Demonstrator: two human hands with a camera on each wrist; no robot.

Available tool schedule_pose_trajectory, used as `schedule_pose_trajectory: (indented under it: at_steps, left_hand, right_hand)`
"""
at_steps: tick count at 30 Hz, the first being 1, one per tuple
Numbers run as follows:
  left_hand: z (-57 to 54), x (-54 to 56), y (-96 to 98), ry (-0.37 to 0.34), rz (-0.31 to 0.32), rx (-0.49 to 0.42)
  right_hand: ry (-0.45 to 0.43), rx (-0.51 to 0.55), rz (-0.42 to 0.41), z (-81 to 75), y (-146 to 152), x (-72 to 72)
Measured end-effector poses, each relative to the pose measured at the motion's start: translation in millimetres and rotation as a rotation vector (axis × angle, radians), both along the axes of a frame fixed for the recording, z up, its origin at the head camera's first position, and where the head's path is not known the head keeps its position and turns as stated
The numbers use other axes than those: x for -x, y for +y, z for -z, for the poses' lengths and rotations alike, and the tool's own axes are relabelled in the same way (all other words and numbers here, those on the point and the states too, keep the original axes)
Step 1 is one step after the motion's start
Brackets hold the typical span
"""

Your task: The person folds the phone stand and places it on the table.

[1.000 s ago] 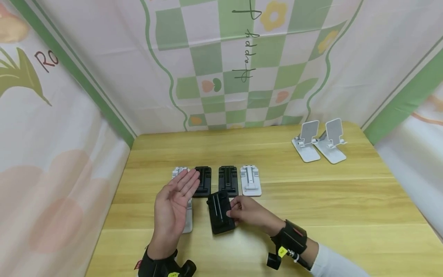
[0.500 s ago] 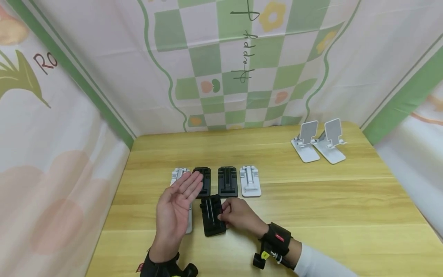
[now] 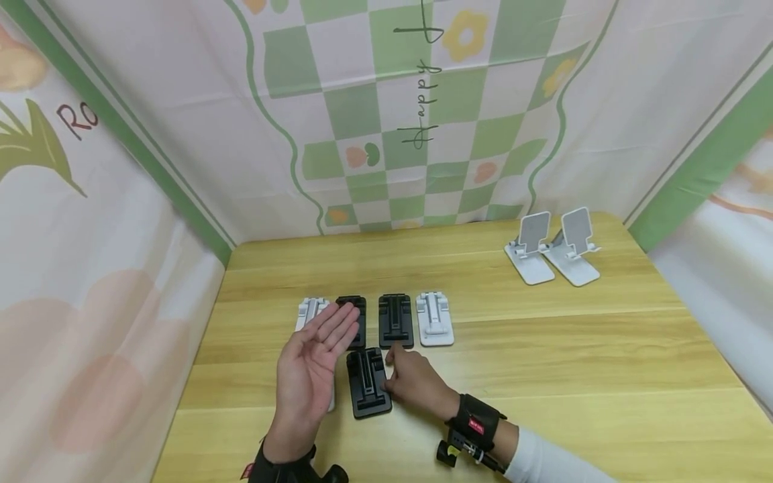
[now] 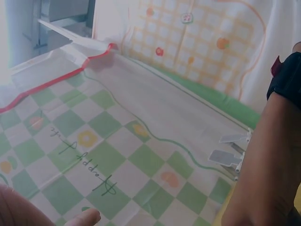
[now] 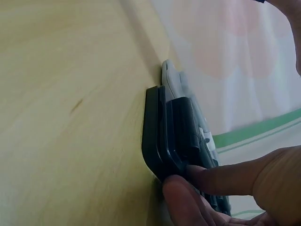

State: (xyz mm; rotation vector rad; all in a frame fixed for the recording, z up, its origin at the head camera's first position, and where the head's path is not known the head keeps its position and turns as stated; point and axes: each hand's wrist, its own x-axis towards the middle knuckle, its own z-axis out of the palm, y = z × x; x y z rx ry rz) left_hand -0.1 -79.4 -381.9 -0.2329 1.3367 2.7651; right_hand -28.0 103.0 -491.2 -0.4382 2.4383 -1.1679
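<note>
A folded black phone stand [image 3: 367,386] lies at the front of the table, slightly turned. My right hand [image 3: 423,386] pinches its right edge between thumb and fingers; in the right wrist view the thumb [image 5: 221,181] is on the stand's edge, close to the tabletop. My left hand [image 3: 311,379] is held palm up with straight fingers, holding nothing. It partly covers a white phone stand [image 3: 331,399] beside the black one. Behind stand a row of folded stands: white [image 3: 309,308], black [image 3: 361,329], black [image 3: 396,322] and white [image 3: 435,320].
Two unfolded white phone stands, one [image 3: 534,235] beside the other [image 3: 578,235], stand upright at the back right of the wooden table [image 3: 543,362]. A checked cloth [image 3: 404,134] hangs behind the table, with more cloth at both sides.
My right hand has moved left with the black phone stand and lowered it to the table beside the white one. The left hand has shifted slightly right, still palm up.
</note>
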Motion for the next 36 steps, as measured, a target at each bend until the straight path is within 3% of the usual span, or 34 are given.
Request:
schedule_pose_trajectory:
  at_steps: [3,6,10,13,15,20,25,30,36]
  left_hand:
    - [4.0,-1.2,1.4,0.007,0.020,0.004]
    - [8.5,-2.6,4.0,0.010,0.071,0.015]
    - [13.1,-4.4,8.7,-0.015,0.148,0.036]
    - [14.9,-5.3,13.1,-0.048,0.172,0.052]
    - [15.2,-5.5,16.1,-0.062,0.182,0.069]
    - [15.5,-5.7,21.4,-0.073,0.201,0.088]
    - [17.1,-5.7,23.9,-0.048,0.223,0.067]
    - [18.6,-6.8,26.0,-0.055,0.249,0.056]
    - [18.7,-7.0,28.2,-0.063,0.242,0.061]
  right_hand:
    - [0.060,0.003,0.010,-9.7,7.5,4.0]
    - [0.182,0.025,0.072,-33.8,29.3,21.3]
    - [0.410,0.011,0.223,-71.7,80.5,68.6]
    - [0.495,-0.065,0.315,-88.3,125.8,112.1]
    - [0.497,-0.134,0.337,-94.4,154.4,139.6]
    - [0.473,-0.340,0.229,-98.6,211.4,194.6]
    - [0.402,-0.506,0.064,-92.7,249.4,228.1]
    - [0.393,-0.562,-0.063,-80.5,270.0,238.7]
    - [0.470,-0.563,-0.105,-64.1,279.0,238.0]
